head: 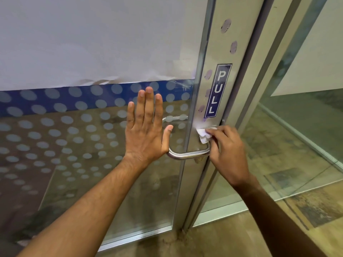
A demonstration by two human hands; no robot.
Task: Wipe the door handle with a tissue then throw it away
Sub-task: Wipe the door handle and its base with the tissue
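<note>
A brushed steel door handle (pixel 187 155) curves out from the metal stile of a glass door. My right hand (pixel 227 151) pinches a crumpled white tissue (pixel 204 135) and presses it against the upper part of the handle, just below a blue PULL sticker (pixel 217 91). My left hand (pixel 146 127) lies flat on the glass with its fingers spread, to the left of the handle; its thumb is close to the handle's bend. The handle's upper end is hidden by the tissue and my right hand.
The glass door (pixel 83 145) carries frosted dots, a blue band and a white sheet above. Its metal stile (pixel 207 52) and the door frame (pixel 259 71) run up the middle. A glass side panel (pixel 306 127) and tiled floor (pixel 241 236) lie to the right.
</note>
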